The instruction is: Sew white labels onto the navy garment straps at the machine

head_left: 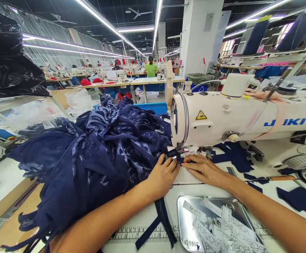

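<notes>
- Navy fabric point(90, 165): heaped on table point(0, 182), L of needle; keep bulk from dragging.
- Left hand point(163, 174): fingers flat, pinning the edge, gripping nothing.
- Right hand point(204, 168): fingers flat, near presser foot point(178, 153); keep tips clear.
- Label tray point(184, 218): near edge.

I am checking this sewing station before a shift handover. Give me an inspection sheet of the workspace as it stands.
Surface: white table with a printed ruler strip along the near edge.
Job's things: navy fabric heaped at left, its edge under the needle area of the white sewing machine.
Clutter: metal tray of printed labels; navy scraps; wooden-handled tool; black scissor handle at the right edge.
Grippers: left hand and right hand both pressed flat on the fabric by the needle.
Cables: nothing seen.
Surroundings: rows of sewing tables, a person in a green top far back, black plastic sheet at upper left.
</notes>
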Available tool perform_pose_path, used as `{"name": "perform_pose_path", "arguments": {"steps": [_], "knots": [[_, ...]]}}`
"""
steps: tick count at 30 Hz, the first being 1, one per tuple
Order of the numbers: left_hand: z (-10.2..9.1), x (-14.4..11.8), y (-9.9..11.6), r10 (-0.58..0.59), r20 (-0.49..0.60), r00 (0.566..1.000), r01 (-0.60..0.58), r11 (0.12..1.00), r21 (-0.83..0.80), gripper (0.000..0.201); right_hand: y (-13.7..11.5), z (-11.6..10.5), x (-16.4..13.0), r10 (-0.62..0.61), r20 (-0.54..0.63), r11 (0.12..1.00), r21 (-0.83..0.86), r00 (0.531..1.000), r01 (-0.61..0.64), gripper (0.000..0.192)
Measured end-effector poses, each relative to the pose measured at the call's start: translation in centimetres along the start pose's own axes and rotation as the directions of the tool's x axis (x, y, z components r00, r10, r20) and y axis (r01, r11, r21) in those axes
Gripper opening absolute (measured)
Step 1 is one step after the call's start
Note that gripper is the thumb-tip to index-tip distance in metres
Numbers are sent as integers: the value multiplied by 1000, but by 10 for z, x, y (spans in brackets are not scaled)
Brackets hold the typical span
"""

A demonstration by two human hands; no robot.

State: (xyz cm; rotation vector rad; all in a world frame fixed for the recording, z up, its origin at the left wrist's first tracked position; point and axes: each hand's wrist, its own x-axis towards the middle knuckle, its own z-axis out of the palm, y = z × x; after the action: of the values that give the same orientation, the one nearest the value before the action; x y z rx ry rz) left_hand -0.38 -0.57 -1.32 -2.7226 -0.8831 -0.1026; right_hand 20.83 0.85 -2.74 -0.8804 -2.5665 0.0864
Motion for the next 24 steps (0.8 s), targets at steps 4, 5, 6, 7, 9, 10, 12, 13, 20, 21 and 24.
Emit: {"name": "perform_pose_path", "arguments": {"steps": [4, 5, 6, 7, 9, 10, 12, 13, 20, 21, 24], "knots": [[-4, 0, -6, -18, -45, 999, 20, 999, 40, 31, -8, -1, 3, -120, 12, 963, -242, 993, 120, 30], [-6, 0, -10, -35, -60, 998, 38, 998, 53, 28, -10, -2, 4, -140, 11, 949, -283, 990, 138, 29], [-8, 0, -16, -60, -69, 996, 64, 996, 64, 25, -12, -2, 5, -151, 9, 939, -312, 988, 146, 29], [-10, 0, -21, -89, -75, 993, 94, 993, 69, 22, -14, -3, 6, -157, 8, 932, -329, 988, 151, 28], [-12, 1, -31, -142, -86, 986, 147, 987, 61, 19, -17, -5, 7, -163, 10, 927, -341, 987, 157, 27], [-12, 2, -34, -158, -100, 982, 163, 986, 46, 19, -18, -6, 8, -163, 11, 927, -340, 987, 157, 26], [-11, 2, -36, -166, -148, 975, 168, 986, 5, 19, -19, -6, 7, -161, 10, 930, -333, 987, 155, 25], [-11, 2, -35, -154, -175, 972, 153, 988, -19, 21, -19, -6, 7, -156, 6, 933, -326, 988, 150, 25], [-6, 2, -24, -62, -214, 975, 50, 997, -59, 23, -15, -3, 4, -101, -25, 967, -238, 995, 93, 26], [-6, 2, -24, -59, -200, 978, 51, 998, -46, 20, -15, -3, 4, -96, -31, 970, -226, 995, 86, 26], [-5, 4, -26, -47, -159, 986, 44, 999, -26, 17, -14, -3, 3, -76, -46, 977, -205, 996, 65, 26]]}}
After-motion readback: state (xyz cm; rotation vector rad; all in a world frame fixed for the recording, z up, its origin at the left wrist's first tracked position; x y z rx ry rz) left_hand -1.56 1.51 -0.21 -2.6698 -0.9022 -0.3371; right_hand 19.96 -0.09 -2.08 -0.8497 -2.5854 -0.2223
